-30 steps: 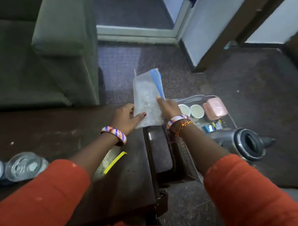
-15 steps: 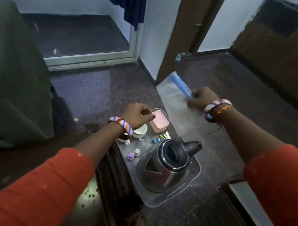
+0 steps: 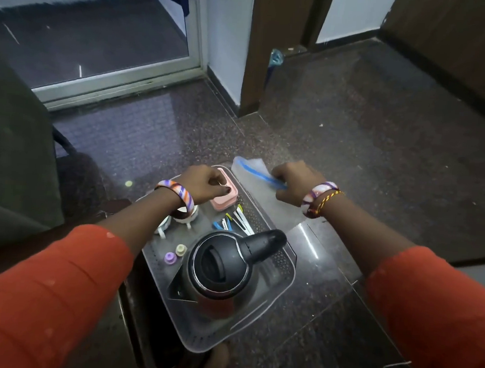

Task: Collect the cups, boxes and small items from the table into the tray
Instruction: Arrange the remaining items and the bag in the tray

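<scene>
Holding: the right hand point(image 3: 294, 183) grips a clear plastic bag point(image 3: 266, 190) by its blue strip, fingers curled round it, at the far right edge of the tray point(image 3: 284, 272).
Change: a second ago both hands held the bag up over the table; now the left hand point(image 3: 205, 183) has let go, and the bag has come down to the tray's rim, partly over the floor.
Left fingers: curled loosely above the pink box point(image 3: 224, 199); whether they pinch anything, I cannot tell.
Meaning: the bag looks like the next item going in, and the load is already well gathered.
Tray: clear, rounded plastic with a dotted base, lying on dark speckled stone floor beside the table.
Kettle point(image 3: 218, 269): shiny steel body, black lid and spout, filling the near half.
Cups point(image 3: 184, 212): white, glossy, partly hidden under the left wrist.
Small items: thin clips point(image 3: 234, 219) in blue, yellow and white; two little spools point(image 3: 174, 254), purple and cream.
Bag texture: thin, limp, crinkled film.
</scene>
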The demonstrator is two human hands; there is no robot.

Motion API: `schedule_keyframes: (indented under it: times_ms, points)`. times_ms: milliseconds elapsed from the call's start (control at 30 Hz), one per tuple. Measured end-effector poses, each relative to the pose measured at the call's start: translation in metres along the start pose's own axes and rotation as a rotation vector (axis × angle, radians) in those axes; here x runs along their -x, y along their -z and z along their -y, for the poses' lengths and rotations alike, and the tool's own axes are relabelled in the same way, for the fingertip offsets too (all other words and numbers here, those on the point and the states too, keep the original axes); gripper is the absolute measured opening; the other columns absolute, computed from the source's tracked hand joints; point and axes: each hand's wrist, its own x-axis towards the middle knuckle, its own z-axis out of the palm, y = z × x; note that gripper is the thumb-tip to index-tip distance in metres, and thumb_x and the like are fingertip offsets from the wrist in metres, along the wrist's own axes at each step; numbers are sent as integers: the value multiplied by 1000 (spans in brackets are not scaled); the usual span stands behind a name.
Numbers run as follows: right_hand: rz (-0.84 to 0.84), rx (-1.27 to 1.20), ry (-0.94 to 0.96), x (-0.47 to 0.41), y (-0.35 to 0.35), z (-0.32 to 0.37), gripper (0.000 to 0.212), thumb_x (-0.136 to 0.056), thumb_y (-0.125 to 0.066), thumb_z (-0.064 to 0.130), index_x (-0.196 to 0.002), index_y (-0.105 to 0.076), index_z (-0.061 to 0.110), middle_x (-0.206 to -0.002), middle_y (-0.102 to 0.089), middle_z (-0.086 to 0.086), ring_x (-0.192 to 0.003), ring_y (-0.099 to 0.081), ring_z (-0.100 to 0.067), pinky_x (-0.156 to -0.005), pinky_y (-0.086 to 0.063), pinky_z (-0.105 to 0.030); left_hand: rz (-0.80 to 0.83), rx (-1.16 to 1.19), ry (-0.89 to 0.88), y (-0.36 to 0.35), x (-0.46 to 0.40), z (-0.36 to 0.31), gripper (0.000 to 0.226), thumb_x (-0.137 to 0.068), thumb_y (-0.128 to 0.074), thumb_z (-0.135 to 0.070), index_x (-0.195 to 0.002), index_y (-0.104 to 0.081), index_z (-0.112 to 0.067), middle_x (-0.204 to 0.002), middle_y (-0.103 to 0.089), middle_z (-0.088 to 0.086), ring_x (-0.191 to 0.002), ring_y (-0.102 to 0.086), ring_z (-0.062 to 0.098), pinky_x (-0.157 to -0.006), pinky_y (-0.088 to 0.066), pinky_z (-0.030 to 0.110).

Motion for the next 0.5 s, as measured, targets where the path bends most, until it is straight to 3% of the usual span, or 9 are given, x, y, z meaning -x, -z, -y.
schedule_keyframes:
  times_ms: [67, 167, 300, 367, 433, 500]
  points:
    - [164, 16, 44, -3, -1, -2, 12, -69, -62, 5, -66, -51, 8, -57, -46, -8, -63, -46, -27, -48, -28, -26, 13, -14, 7, -4, -5, -7, 42, -84, -62, -26, -120, -56, -7, -107, -69, 17, -97, -63, 30, -84, -45, 31]
    - [321, 17, 5, -6, -20, -7, 22, -66, -66, 6, -58, -46, 11, -63, -48, -11, -62, -45, -25, -48, -29, -25, 94, -29, -8, -13, -12, -14, 57, -84, -63, -23, -135, -41, -9, -107, -69, 19, -88, -60, 23, -85, -46, 31]
    - [390, -35, -54, -3, -54, -13, 38, -67, -67, 8, -49, -34, 13, -63, -46, -12, -64, -43, -24, -54, -33, -25, 196, -74, 7, -21, -19, -18, 45, -85, -61, -25, -127, -52, -9, -110, -68, 17, -101, -62, 30, -74, -42, 25]
    - [400, -95, -114, 3, -68, -15, 27, -72, -64, 8, -54, -43, 7, -64, -48, -17, -65, -44, -29, -54, -36, -28, 224, -47, 7, -23, -21, -17, 40, -86, -60, -25, -122, -56, -8, -108, -69, 20, -97, -64, 29, -73, -45, 26]
    - [395, -168, -171, 7, -76, -18, 13, -76, -60, 8, -73, -59, -4, -77, -59, -27, -74, -53, -43, -61, -43, -32, 248, -5, 27, -26, -22, -14, 35, -86, -60, -23, -117, -59, -8, -106, -70, 20, -89, -63, 27, -67, -47, 27]
    - [476, -232, -222, 10, -78, -17, 23, -86, -55, 19, -82, -60, -3, -77, -60, -19, -72, -54, -35, -63, -40, -29, 262, 27, 52, -27, -21, -11, 33, -86, -60, -23, -116, -59, -10, -99, -70, 17, -83, -63, 24, -61, -47, 24]
